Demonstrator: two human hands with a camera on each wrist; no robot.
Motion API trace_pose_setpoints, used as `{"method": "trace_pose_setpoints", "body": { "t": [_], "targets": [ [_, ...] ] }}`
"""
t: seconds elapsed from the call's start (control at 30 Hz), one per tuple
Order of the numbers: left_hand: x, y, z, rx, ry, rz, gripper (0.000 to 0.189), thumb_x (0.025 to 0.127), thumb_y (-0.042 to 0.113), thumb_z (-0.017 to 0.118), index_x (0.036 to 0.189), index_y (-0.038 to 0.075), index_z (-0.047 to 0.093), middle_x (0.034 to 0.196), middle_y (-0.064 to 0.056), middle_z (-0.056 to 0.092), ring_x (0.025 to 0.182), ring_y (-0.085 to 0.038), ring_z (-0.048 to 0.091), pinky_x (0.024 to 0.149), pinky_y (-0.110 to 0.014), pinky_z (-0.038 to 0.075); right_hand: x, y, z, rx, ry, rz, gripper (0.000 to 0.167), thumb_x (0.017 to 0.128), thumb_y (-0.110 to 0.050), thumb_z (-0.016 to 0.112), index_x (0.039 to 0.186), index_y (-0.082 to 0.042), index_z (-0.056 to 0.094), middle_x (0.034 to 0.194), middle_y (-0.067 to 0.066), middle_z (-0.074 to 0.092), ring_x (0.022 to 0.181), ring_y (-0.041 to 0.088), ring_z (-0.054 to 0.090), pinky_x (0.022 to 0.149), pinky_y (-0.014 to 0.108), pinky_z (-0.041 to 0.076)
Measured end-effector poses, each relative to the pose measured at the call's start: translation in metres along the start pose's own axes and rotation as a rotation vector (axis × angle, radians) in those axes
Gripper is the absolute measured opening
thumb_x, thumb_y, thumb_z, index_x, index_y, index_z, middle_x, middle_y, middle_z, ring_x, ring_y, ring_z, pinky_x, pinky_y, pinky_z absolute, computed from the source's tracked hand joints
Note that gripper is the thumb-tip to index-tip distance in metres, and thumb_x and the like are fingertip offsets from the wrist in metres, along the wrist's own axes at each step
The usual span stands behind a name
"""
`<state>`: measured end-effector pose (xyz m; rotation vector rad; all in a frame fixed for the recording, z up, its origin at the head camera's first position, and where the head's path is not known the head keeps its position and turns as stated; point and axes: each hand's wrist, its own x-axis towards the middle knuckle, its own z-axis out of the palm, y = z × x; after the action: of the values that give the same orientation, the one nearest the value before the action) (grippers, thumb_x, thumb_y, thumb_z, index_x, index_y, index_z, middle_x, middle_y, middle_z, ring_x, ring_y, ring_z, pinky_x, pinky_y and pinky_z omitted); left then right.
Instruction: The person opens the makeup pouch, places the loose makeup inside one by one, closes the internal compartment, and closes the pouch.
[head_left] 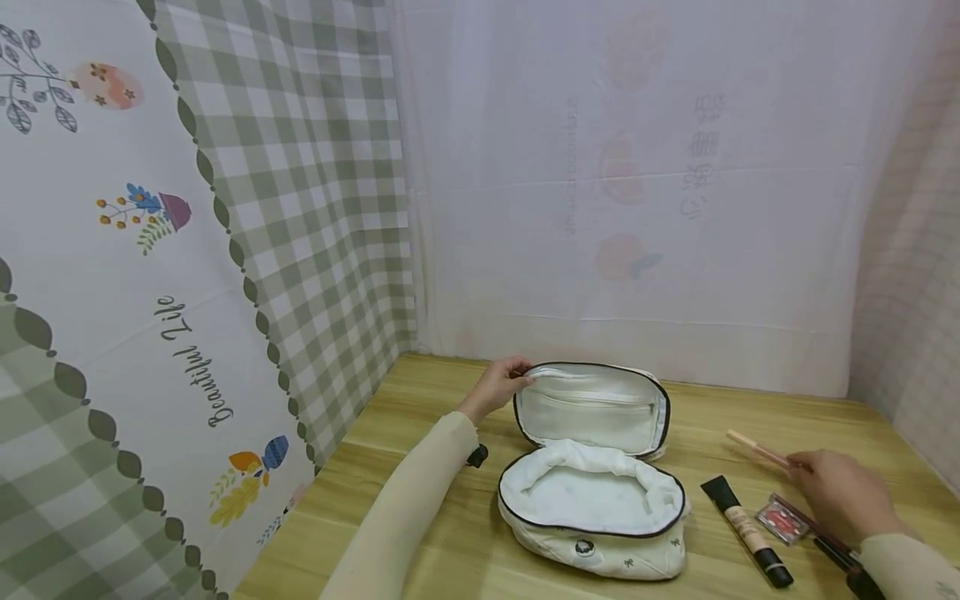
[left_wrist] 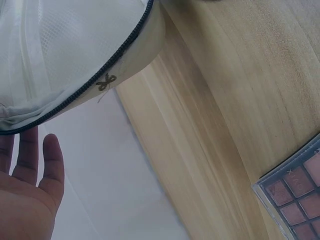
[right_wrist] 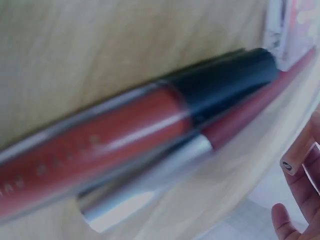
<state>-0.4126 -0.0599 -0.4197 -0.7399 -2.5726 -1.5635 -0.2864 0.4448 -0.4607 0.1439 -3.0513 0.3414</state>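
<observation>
A white quilted makeup bag (head_left: pixel 600 550) stands unzipped on the table, its lid (head_left: pixel 588 408) raised and tipped back. My left hand (head_left: pixel 495 387) holds the lid's upper left edge, thumb on the inner side; in the left wrist view its fingers (left_wrist: pixel 52 160) show below the dark zip. On the right, my right hand (head_left: pixel 843 492) pinches a slim pink stick (head_left: pixel 757 448) with a pale end. Its kind is unclear; the right wrist view shows a small logo on its end. Under this hand lie a lip gloss tube (right_wrist: pixel 120 140) and a dark red-handled brush (right_wrist: pixel 240 117) with a silver ferrule.
Between bag and right hand lie a beige tube (head_left: pixel 746 532) with black ends and a small clear compact (head_left: pixel 782 520) with red pans. An eyeshadow palette (left_wrist: pixel 295 195) lies on the table near the left wrist. Cloth curtains (head_left: pixel 637 192) enclose the table's back and sides.
</observation>
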Motion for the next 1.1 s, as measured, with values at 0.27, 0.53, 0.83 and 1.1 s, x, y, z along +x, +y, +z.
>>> {"method": "trace_pose_setpoints", "body": {
  "t": [0.27, 0.53, 0.83, 1.1],
  "targets": [
    [0.0, 0.002, 0.001, 0.016, 0.005, -0.021, 0.016, 0.096, 0.006, 0.065, 0.111, 0.002, 0.069, 0.099, -0.005, 0.066, 0.088, -0.012, 0.056, 0.074, -0.025, 0.048, 0.007, -0.018, -0.008, -0.053, 0.188, -0.138, 0.024, 0.09, -0.011, 0.07, 0.107, 0.006, 0.071, 0.092, 0.021, 0.069, 0.071, 0.031, 0.062, 0.055, 0.048, 0.046],
    [-0.001, 0.002, 0.001, 0.042, 0.017, -0.021, 0.018, 0.096, 0.007, 0.066, 0.113, 0.003, 0.069, 0.103, -0.006, 0.067, 0.091, -0.015, 0.059, 0.076, -0.026, 0.05, 0.014, -0.056, -0.008, -0.045, 0.384, -0.245, 0.023, 0.084, -0.008, 0.076, 0.104, 0.004, 0.074, 0.093, 0.019, 0.069, 0.071, 0.035, 0.064, 0.055, 0.05, 0.048],
    [-0.002, 0.001, 0.001, 0.034, 0.044, -0.015, 0.018, 0.096, 0.007, 0.066, 0.113, 0.003, 0.07, 0.099, -0.004, 0.068, 0.087, -0.012, 0.058, 0.074, -0.025, 0.049, 0.03, -0.106, -0.015, -0.037, 0.559, -0.393, 0.028, 0.077, -0.005, 0.081, 0.103, 0.001, 0.076, 0.09, 0.016, 0.071, 0.068, 0.033, 0.065, 0.055, 0.05, 0.048],
    [-0.002, 0.005, 0.003, 0.048, 0.051, -0.015, 0.018, 0.096, 0.008, 0.065, 0.113, 0.004, 0.07, 0.1, -0.003, 0.068, 0.088, -0.012, 0.06, 0.075, -0.026, 0.05, 0.047, -0.147, -0.007, -0.079, 0.661, -0.539, 0.028, 0.07, -0.007, 0.085, 0.097, -0.001, 0.078, 0.086, 0.011, 0.072, 0.072, 0.03, 0.067, 0.07, 0.054, 0.05]
  ]
}}
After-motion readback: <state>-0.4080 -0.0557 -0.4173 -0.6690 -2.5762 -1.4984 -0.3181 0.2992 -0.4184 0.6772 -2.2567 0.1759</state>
